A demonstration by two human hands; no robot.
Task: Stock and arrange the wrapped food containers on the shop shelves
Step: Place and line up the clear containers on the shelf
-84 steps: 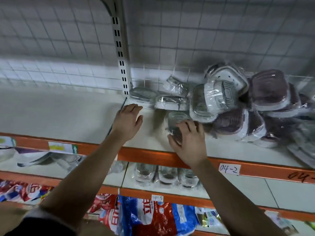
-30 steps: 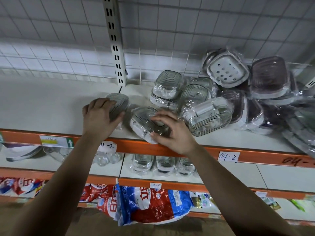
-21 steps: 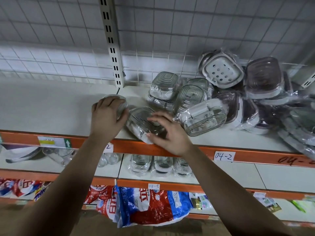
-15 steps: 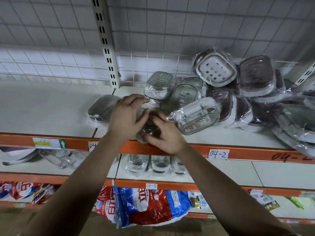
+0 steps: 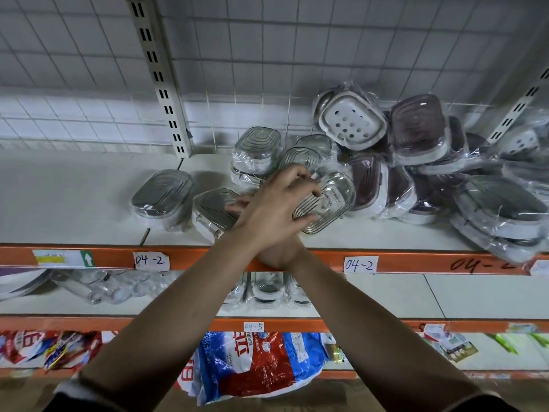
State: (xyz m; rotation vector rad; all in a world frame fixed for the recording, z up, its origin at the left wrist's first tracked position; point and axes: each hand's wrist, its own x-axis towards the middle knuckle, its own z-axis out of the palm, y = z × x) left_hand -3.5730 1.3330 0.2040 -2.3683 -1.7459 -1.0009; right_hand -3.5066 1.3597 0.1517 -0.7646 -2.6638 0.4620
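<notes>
Where the two bare forearms cross above the red-and-blue bag [image 5: 255, 367] on the lowest level and the wrapped clear items [image 5: 267, 288] on the middle level, the left arm lies on top, running from the near left up toward the right, while the right arm passes under it from the near right. Just past the orange shelf edge [image 5: 208, 257] with its handwritten 04-2 labels [image 5: 151, 261], the left hand [image 5: 276, 209] is turned back-up and holds a tilted clear container [image 5: 329, 200]. Its curled fingers [image 5: 297, 176] hook over the far left rim and its thumb presses the near edge, so the container stands tilted on the top shelf [image 5: 74, 197], ridged lid toward the camera, just right of the palm. The right hand [image 5: 277, 255] is mostly hidden beneath the left. Only its heel at the shelf edge and a few fingertips [image 5: 233, 208] show, touching the lid of a second clear container [image 5: 212, 211] that lies lid-up left of the crossed wrists; whether that hand grips it cannot be told. Further left a third clear container [image 5: 162, 193] sits alone, apart from both hands. Behind the hands more clear ones are stacked [image 5: 257, 153], and at the far right purple-lidded containers [image 5: 421, 126] and a white perforated one [image 5: 350, 121] are heaped against the wire grid [image 5: 297, 40].
</notes>
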